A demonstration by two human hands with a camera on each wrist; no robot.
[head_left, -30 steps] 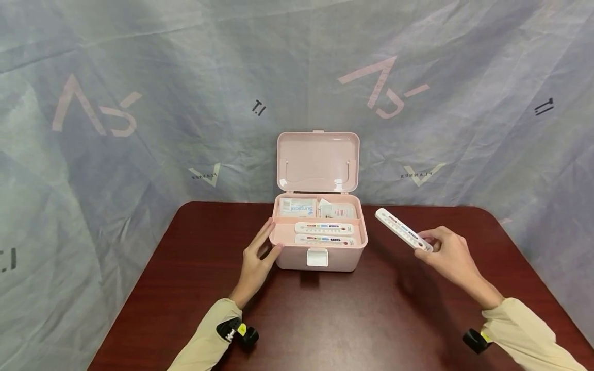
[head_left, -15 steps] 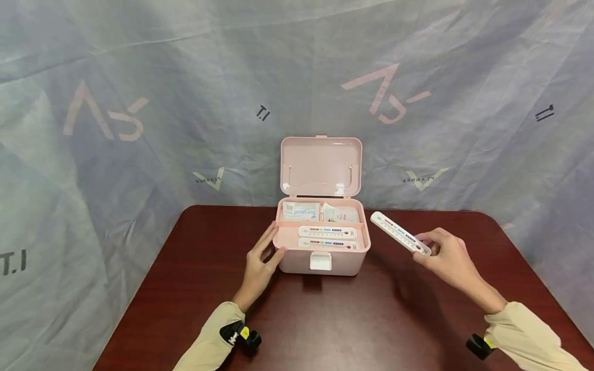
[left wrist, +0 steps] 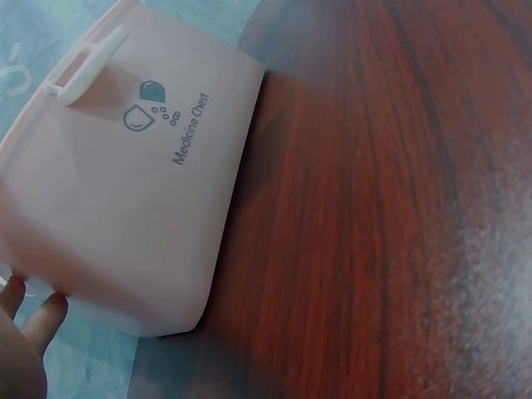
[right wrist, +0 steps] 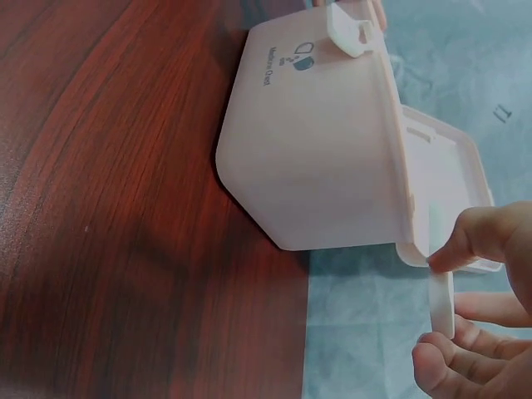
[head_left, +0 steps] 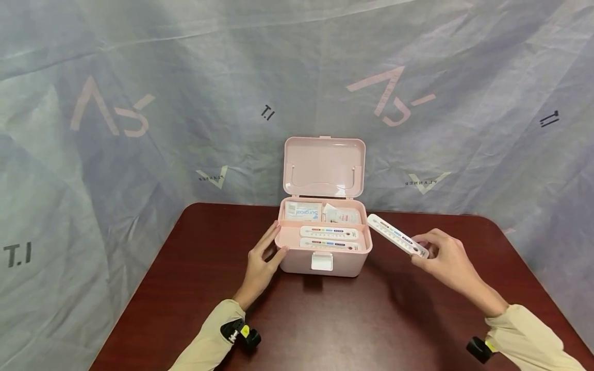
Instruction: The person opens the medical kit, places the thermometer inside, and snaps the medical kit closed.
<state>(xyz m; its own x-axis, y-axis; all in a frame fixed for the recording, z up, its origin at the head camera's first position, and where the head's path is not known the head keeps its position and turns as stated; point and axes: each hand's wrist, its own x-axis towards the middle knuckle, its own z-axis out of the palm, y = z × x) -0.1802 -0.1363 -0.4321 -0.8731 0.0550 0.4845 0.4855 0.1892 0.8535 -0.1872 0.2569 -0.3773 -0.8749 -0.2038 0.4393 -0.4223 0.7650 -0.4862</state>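
Note:
A pink medicine chest [head_left: 297,264] stands on the table with its lid [head_left: 325,167] up. My left hand [head_left: 260,265] rests on the chest's left side and front left rim, fingers extended; its fingertips also show at the wall in the left wrist view. My right hand [head_left: 447,260] pinches a white thermometer [head_left: 394,236] by its near end, between thumb and fingers. This strip slants up to the left, its far end close to the chest's right rim. Inside the front compartment lie another thermometer [head_left: 328,233] and, nearer the front wall, a third thermometer [head_left: 327,243], partly hidden.
Behind a divider, the chest's rear compartments hold a "Surgical" packet [head_left: 303,211] and a smaller clear-and-white packet [head_left: 343,215]. A white latch [head_left: 322,261] hangs on the chest's front. The dark red table [head_left: 320,319] ends at a grey cloth backdrop [head_left: 241,67].
The thermometer in my right hand has come left, nearer the chest's right rim. My left hand stays at the chest's left side. The head view has shifted slightly.

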